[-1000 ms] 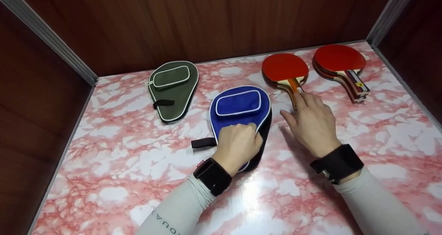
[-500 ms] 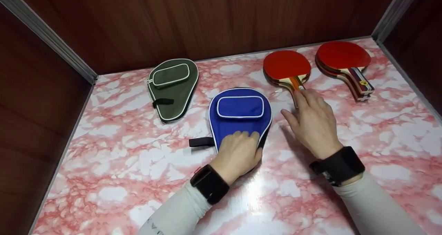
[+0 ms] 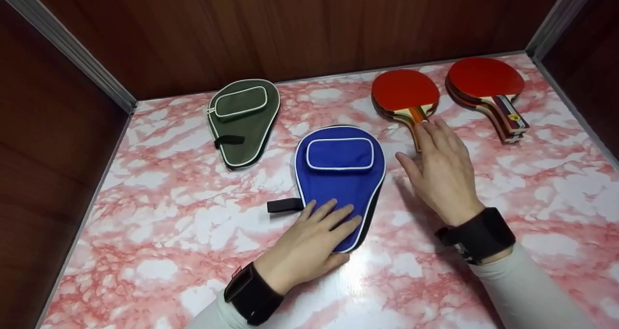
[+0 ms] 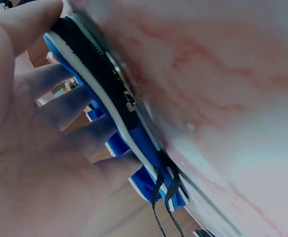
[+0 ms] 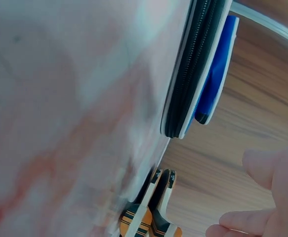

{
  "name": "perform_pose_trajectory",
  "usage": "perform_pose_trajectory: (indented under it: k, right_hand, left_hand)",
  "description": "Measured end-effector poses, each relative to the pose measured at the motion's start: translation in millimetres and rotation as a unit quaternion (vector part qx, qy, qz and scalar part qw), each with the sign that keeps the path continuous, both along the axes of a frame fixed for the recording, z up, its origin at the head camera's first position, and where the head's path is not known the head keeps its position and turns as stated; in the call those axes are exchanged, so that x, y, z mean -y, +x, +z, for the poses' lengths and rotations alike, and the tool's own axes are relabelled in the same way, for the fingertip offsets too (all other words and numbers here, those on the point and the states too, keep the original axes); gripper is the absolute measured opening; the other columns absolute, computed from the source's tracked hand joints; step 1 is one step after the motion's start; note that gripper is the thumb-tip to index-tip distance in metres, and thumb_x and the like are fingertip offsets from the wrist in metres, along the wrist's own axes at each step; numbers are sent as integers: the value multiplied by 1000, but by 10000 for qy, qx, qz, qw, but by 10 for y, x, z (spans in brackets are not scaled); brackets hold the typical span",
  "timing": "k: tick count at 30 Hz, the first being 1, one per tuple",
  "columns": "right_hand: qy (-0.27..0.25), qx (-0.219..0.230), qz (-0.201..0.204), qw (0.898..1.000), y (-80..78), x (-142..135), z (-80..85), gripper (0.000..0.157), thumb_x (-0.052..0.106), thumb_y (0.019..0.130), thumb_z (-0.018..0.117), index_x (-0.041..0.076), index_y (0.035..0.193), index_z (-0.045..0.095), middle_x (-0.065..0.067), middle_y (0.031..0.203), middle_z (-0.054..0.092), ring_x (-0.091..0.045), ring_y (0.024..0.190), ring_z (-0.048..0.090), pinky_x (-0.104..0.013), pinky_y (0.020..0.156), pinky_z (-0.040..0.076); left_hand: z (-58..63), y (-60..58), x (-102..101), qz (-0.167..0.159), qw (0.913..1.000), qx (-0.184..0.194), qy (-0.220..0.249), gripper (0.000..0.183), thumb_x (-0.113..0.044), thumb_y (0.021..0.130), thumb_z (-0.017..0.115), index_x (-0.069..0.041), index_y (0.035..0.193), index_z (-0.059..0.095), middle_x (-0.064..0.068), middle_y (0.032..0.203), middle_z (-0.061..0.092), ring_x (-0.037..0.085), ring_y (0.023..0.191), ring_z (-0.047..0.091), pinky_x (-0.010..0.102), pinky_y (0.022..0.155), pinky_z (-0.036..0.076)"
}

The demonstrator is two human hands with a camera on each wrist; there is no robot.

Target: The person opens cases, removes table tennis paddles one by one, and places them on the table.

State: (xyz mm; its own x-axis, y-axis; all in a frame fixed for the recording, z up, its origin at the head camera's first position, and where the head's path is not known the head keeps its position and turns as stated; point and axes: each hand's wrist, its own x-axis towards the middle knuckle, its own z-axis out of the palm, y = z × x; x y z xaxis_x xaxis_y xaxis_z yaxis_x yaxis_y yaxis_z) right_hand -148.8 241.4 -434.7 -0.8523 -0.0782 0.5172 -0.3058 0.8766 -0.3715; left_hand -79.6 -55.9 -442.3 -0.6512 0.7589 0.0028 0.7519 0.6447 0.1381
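A blue table tennis paddle case (image 3: 341,184) with white piping and a small front pocket lies on the marbled table. Spread across its narrow lower end is my left hand (image 3: 302,249), fingers straight on the fabric. The left wrist view shows the case's side zipper (image 4: 129,101) close by the thumb. My right hand (image 3: 444,176) hovers with extended fingers over the handles of a pair of stacked red table tennis paddles (image 3: 405,91). In the right wrist view those paddle handles (image 5: 136,220) stand apart from the fingers, and the right hand holds nothing.
An olive green paddle case (image 3: 246,138) lies at the back left, with a black strap. Another stack of red paddles (image 3: 486,80) lies at the back right. Brown wood-look panels (image 3: 290,24) wall the table at the back and sides.
My left hand has gone from curled on the blue case to spread flat, shifting towards its lower left. The case has turned slightly and slid nearer. My right hand stays over the handles.
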Motion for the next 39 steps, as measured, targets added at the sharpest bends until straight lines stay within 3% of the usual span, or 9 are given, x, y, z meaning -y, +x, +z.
perform_pose_trajectory:
  k: [6, 15, 23, 33, 39]
  right_hand:
    - [22, 16, 81, 10000, 1, 11, -19, 66, 26, 102, 80, -10, 152, 58, -32, 155, 57, -46, 157, 39, -61, 130, 25]
    - [99, 168, 194, 9996, 18, 23, -36, 69, 27, 103, 79, -7, 157, 54, -31, 160, 53, -48, 159, 35, -62, 131, 20]
    - [352, 343, 312, 9983, 31, 50, -39, 71, 31, 104, 77, -7, 158, 53, -30, 163, 50, -48, 159, 35, -63, 131, 17]
    - [810, 586, 700, 9925, 76, 142, 2, 73, 36, 105, 77, -4, 161, 52, -27, 167, 46, -46, 160, 36, -68, 129, 20]
    - [1005, 593, 900, 9891, 126, 187, -27, 73, 37, 104, 78, -3, 160, 53, -24, 166, 49, -45, 159, 37, -68, 128, 22]
  left_hand:
    - [-44, 19, -17, -64, 9979, -586, 250, 65, -45, 101, 80, -24, 159, 62, 5, 161, 59, 37, 149, 54, 65, 118, 43]
    - [-48, -60, -129, 150, 9928, -1172, 199, 51, -42, 105, 75, -22, 152, 68, 8, 156, 63, 36, 142, 60, 64, 113, 50]
    - [-15, -312, -179, 403, 9937, -1047, -49, 51, -42, 107, 72, -23, 154, 67, 8, 158, 62, 36, 144, 59, 64, 112, 50]
    - [20, -720, -177, 646, 9960, -541, -292, 54, -41, 111, 67, -23, 162, 59, 8, 166, 54, 38, 153, 50, 67, 119, 41]
    - [11, -863, -193, 701, 9956, -588, -212, 53, -38, 110, 68, -22, 160, 61, 9, 161, 58, 37, 150, 52, 67, 118, 42]
